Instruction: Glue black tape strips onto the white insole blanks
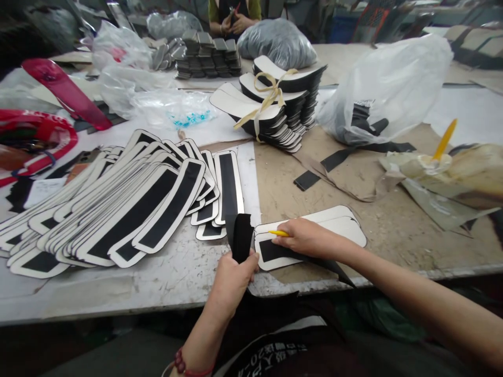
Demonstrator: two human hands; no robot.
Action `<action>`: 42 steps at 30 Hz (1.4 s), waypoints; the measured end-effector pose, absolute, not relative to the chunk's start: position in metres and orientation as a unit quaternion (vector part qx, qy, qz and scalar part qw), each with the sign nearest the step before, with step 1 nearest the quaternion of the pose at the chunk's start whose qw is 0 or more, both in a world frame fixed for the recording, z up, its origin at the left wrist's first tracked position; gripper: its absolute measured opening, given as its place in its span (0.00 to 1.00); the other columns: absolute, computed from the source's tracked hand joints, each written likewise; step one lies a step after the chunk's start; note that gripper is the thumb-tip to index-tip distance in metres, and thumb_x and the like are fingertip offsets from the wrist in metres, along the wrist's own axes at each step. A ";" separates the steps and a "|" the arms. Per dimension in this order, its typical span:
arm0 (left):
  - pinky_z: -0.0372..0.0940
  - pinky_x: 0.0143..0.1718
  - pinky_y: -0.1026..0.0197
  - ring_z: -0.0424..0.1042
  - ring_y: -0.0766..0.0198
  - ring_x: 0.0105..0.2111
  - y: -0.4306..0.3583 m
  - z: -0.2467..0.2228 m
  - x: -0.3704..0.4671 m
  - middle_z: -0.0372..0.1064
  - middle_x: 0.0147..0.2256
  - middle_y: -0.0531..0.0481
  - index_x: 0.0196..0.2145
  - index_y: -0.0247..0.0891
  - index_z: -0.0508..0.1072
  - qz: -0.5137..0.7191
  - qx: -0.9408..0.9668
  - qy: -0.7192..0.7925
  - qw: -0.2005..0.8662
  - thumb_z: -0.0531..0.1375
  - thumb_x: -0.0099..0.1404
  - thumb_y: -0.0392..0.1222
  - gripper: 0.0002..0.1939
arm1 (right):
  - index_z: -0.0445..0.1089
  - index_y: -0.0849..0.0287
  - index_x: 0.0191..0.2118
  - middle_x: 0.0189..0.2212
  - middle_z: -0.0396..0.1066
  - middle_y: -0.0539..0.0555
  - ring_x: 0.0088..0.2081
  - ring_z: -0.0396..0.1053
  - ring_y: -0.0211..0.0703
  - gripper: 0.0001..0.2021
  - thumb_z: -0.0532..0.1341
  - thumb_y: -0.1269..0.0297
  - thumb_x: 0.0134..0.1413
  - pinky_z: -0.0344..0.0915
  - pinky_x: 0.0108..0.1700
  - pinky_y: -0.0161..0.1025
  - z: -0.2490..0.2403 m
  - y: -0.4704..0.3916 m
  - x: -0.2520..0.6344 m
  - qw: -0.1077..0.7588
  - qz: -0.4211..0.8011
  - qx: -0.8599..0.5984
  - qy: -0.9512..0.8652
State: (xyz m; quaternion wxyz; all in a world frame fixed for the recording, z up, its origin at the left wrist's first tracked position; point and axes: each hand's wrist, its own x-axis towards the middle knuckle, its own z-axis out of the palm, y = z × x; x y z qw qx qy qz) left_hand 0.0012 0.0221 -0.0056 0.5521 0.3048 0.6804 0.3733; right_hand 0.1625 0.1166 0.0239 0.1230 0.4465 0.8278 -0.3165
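Observation:
My left hand (233, 277) is closed around a bundle of black strips (242, 238) near the table's front edge. My right hand (302, 238) is closed on a yellow pointed tool (278, 233), whose tip points left; its kind is not clear. Under that hand lies a white curved piece (261, 235) with a black strip (271, 251) along it. Part of that strip trails past my right wrist toward the table edge. A second white piece (341, 212) lies partly beneath. Left of my hands, many similar white pieces with black strips (133, 214) are spread in an overlapping row.
Tied stacks of white and black pieces (275, 104) stand behind. A clear plastic bag (385, 89) holds black scraps. At right, a yellow stick (446, 139) stands in a wrapped container. A red-rimmed basket (58, 136) and a pink object (66, 91) are at left. Another person's hands (236, 23) show at the back.

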 end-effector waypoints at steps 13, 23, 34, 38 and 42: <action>0.51 0.15 0.65 0.55 0.69 0.12 0.030 -0.008 0.009 0.57 0.10 0.58 0.19 0.37 0.65 0.331 0.322 0.727 0.508 0.63 0.49 0.47 0.13 | 0.73 0.60 0.35 0.32 0.75 0.60 0.33 0.71 0.48 0.18 0.51 0.54 0.57 0.56 0.30 0.36 0.021 0.114 0.158 0.150 -0.259 0.443 0.845; 0.54 0.16 0.64 0.59 0.67 0.13 0.024 -0.021 0.005 0.61 0.11 0.56 0.21 0.37 0.66 0.349 0.322 0.725 0.499 0.64 0.49 0.50 0.15 | 0.69 0.59 0.30 0.27 0.72 0.55 0.29 0.66 0.43 0.13 0.54 0.57 0.55 0.55 0.30 0.35 0.043 0.097 0.255 0.111 -0.292 0.513 0.800; 0.53 0.19 0.62 0.60 0.64 0.15 0.017 -0.021 0.004 0.64 0.12 0.53 0.25 0.35 0.69 0.331 0.322 0.770 0.439 0.65 0.46 0.57 0.20 | 0.70 0.58 0.39 0.35 0.74 0.60 0.37 0.71 0.52 0.17 0.51 0.52 0.57 0.57 0.34 0.39 0.021 0.107 0.280 0.132 -0.105 0.658 0.734; 0.53 0.19 0.62 0.59 0.65 0.15 0.016 -0.018 0.005 0.65 0.12 0.51 0.24 0.34 0.70 0.324 0.320 0.773 0.443 0.65 0.46 0.58 0.21 | 0.69 0.58 0.40 0.36 0.74 0.60 0.38 0.71 0.53 0.18 0.50 0.51 0.57 0.58 0.34 0.40 0.018 0.108 0.279 0.139 -0.103 0.649 0.740; 0.52 0.17 0.62 0.56 0.66 0.13 0.018 -0.014 0.007 0.64 0.11 0.52 0.24 0.34 0.69 0.334 0.298 0.764 0.463 0.64 0.48 0.57 0.21 | 0.69 0.58 0.40 0.36 0.74 0.61 0.38 0.71 0.54 0.17 0.51 0.51 0.57 0.58 0.34 0.40 0.015 0.109 0.280 0.146 -0.102 0.652 0.737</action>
